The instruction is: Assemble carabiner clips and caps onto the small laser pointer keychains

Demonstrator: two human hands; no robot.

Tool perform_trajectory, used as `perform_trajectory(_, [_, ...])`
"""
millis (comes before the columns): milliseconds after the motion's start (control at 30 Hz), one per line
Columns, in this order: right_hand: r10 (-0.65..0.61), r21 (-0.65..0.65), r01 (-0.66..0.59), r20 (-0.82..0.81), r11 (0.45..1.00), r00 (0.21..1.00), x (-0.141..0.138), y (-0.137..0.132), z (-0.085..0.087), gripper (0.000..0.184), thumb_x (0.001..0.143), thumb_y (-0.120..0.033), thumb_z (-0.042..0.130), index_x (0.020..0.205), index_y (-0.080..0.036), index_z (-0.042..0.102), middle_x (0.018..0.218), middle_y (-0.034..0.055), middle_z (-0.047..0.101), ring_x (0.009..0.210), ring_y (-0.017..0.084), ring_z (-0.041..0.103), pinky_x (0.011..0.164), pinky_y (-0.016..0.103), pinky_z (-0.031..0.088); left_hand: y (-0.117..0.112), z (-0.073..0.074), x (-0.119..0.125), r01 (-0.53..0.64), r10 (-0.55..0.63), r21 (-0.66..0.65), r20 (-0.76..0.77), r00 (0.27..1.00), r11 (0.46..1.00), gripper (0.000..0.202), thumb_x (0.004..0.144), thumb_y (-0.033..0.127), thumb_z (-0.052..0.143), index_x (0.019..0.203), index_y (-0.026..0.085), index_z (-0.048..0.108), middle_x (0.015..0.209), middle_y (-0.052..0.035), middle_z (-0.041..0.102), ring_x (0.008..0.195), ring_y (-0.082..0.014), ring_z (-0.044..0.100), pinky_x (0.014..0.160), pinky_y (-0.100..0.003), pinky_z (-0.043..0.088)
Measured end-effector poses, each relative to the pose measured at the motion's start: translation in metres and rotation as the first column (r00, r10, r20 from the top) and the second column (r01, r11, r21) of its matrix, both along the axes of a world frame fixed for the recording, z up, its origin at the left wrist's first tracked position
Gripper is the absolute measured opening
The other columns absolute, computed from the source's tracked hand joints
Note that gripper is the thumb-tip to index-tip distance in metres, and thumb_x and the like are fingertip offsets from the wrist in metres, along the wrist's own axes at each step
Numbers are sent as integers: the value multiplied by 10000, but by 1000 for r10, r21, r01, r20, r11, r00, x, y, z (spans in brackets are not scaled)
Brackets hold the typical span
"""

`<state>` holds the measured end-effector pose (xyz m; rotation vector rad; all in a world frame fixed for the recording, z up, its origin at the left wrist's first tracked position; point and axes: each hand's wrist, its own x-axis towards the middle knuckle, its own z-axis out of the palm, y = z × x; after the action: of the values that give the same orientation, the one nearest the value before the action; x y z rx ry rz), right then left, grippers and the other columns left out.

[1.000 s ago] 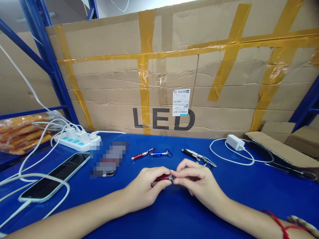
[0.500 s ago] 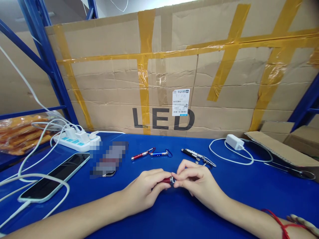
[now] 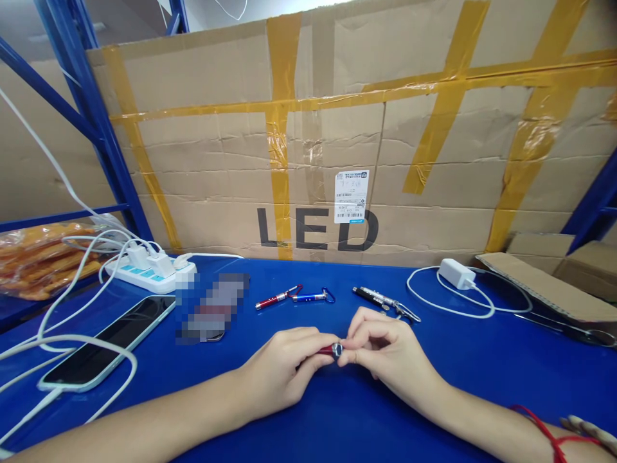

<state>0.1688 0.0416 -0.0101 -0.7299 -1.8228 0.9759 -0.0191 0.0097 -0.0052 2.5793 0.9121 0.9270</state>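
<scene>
My left hand (image 3: 294,363) is wrapped round a small red metal penlight (image 3: 326,350), its silver end pointing right with a dark opening in it. Close against that end, the thumb and bent fingers of my right hand (image 3: 385,344) are pinched together; what lies between them, if anything, is hidden. Beyond my hands lie a red penlight with a clip (image 3: 274,300), a blue penlight with a clip (image 3: 309,297), and a few black and silver penlights (image 3: 378,298) with metal clips, all on the blue table (image 3: 337,411).
A phone (image 3: 106,344) on a white cable and a white power strip (image 3: 154,276) are at left, near a blurred-out object (image 3: 216,305). At right are a white charger (image 3: 456,274) with its cable and a cardboard flap (image 3: 540,286). A large taped carton (image 3: 216,167) stands behind.
My right fingertips have drawn slightly away from the penlight's end, and more of its dark opening shows. The penlight has turned a little toward me; the view has shifted slightly.
</scene>
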Motion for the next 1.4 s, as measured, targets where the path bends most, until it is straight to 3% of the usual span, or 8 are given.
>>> perform_trajectory(200, [-10, 53, 10, 8, 999, 1000, -1, -3, 1, 281, 646, -405, 731, 521, -164, 656, 622, 17, 508, 508, 90, 471, 449, 227, 368, -3, 4, 1, -17, 19, -39, 42, 999, 999, 257, 907, 145, 401, 1075, 178, 593, 835, -44, 626, 721, -125, 562, 687, -204, 456])
perform_trajectory(500, [39, 49, -39, 10, 998, 999, -1, -3, 2, 331, 646, -423, 728, 513, -142, 613, 637, 13, 486, 472, 61, 395, 405, 204, 313, 0, 1, -1, 12, -11, -72, 14, 1000, 997, 237, 912, 188, 389, 1017, 155, 599, 821, -61, 633, 704, -136, 575, 656, -215, 457])
perform_trajectory(733, [96, 151, -110, 96, 982, 991, -1, -7, 0, 190, 773, -307, 615, 790, -140, 703, 691, 19, 486, 432, 32, 316, 386, 195, 288, 0, 0, 0, -41, 56, -105, 143, 988, 994, 239, 904, 159, 388, 1060, 166, 568, 898, -48, 652, 775, -129, 593, 725, -216, 461])
perform_trajectory(900, [122, 218, -147, 124, 965, 985, 0, -8, 0, 188, 815, -266, 561, 885, -165, 704, 716, 23, 481, 446, 38, 321, 389, 195, 291, 1, 3, 1, -74, 87, -127, 102, 991, 989, 243, 911, 159, 347, 1033, 134, 556, 729, -26, 594, 670, -117, 554, 648, -204, 450])
perform_trajectory(1133, [75, 327, -98, 84, 940, 994, 1, -7, 2, 165, 801, -207, 588, 713, -123, 698, 707, 36, 503, 456, 36, 366, 390, 177, 316, -1, 3, -1, -38, 45, -99, 68, 997, 994, 221, 901, 155, 364, 1013, 157, 555, 762, -20, 603, 660, -110, 547, 635, -192, 433])
perform_trajectory(1267, [43, 374, -44, 12, 926, 999, -1, -5, -1, 191, 772, -190, 623, 603, -109, 660, 692, 29, 494, 448, 28, 377, 383, 163, 322, -2, 5, -2, -4, 4, -122, -2, 1000, 993, 225, 918, 185, 349, 1010, 169, 554, 888, -36, 636, 767, -125, 589, 688, -201, 440])
perform_trajectory(1400, [27, 371, -29, 12, 928, 1000, -1, -5, -3, 163, 775, -176, 614, 637, -107, 663, 700, 30, 498, 435, 22, 368, 369, 156, 314, -1, 5, -1, -16, 19, -140, 21, 1000, 990, 233, 929, 195, 349, 1042, 205, 553, 999, -21, 637, 903, -128, 595, 788, -206, 435])
